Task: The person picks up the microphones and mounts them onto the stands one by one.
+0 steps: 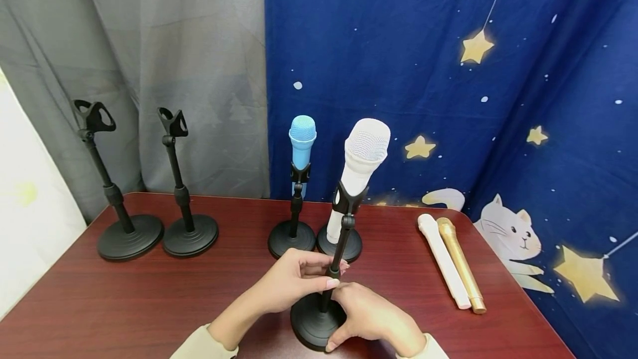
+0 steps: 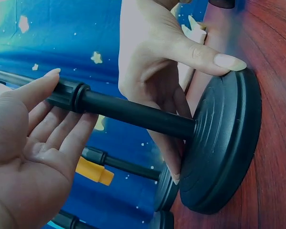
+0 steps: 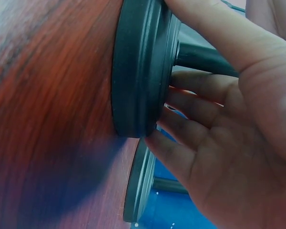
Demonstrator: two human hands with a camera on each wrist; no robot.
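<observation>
A black desktop microphone stand (image 1: 326, 306) with a round base stands in front of me, a white microphone (image 1: 366, 151) tilted in its top clip. My left hand (image 1: 294, 281) holds the pole at its collar (image 2: 69, 94), thumb on one side and fingers on the other. My right hand (image 1: 371, 314) grips the round base (image 2: 224, 143), its thumb on the rim and its fingers around the other side. In the left wrist view the base is close over the wooden table (image 2: 276, 157). The pole partly covers the left fingers in the head view.
Behind stand a stand with a blue microphone (image 1: 302, 140) and another stand (image 1: 349, 245), with a yellow tube (image 2: 93, 171) beside its pole. Two stands with bare clips (image 1: 132, 237) (image 1: 191, 234) are at left. A white microphone (image 1: 443, 259) and a gold one (image 1: 461, 265) lie at right.
</observation>
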